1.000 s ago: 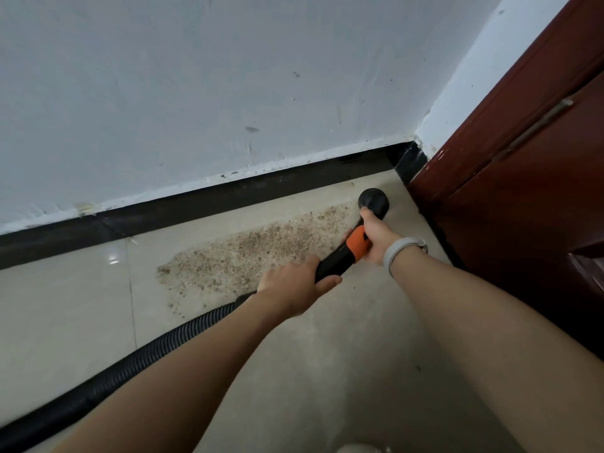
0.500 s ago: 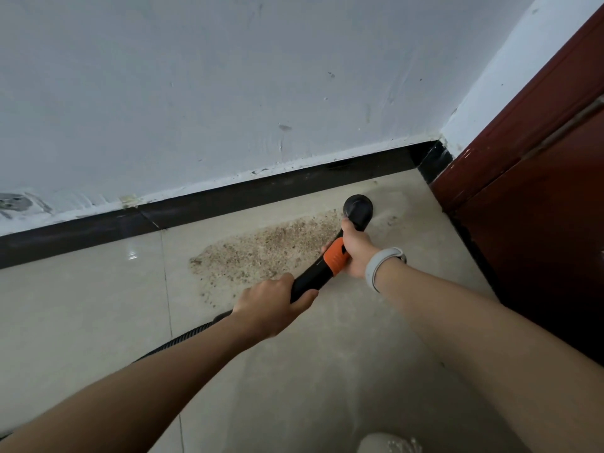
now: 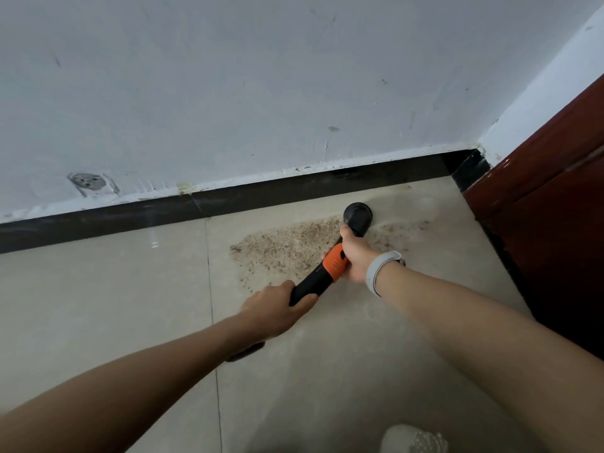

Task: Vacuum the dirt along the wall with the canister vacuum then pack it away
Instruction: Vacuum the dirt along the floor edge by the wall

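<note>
Both hands hold the vacuum wand [image 3: 322,274], a black tube with an orange band that runs from the middle of the frame up and to the right. The left hand [image 3: 277,310] is wrapped around the lower black part of the tube, fingers curled under it and thumb lying along the side. The right hand [image 3: 354,258], with a pale wristband [image 3: 380,269] on its wrist, grips the tube just above the orange band. The round black nozzle [image 3: 358,215] at the tube's far end sits on the floor [image 3: 108,299], right of centre, close to the dark baseboard [image 3: 261,196] under the white wall [image 3: 228,93]. A patch of brown dirt [image 3: 287,246] lies on the tiles to the left of the nozzle and under the wand, with thinner scattered specks to its right. A reddish-brown door [image 3: 549,204] fills the right edge of the frame. At the bottom edge, right of centre, the tip of a light shoe [image 3: 413,439] shows.
</note>
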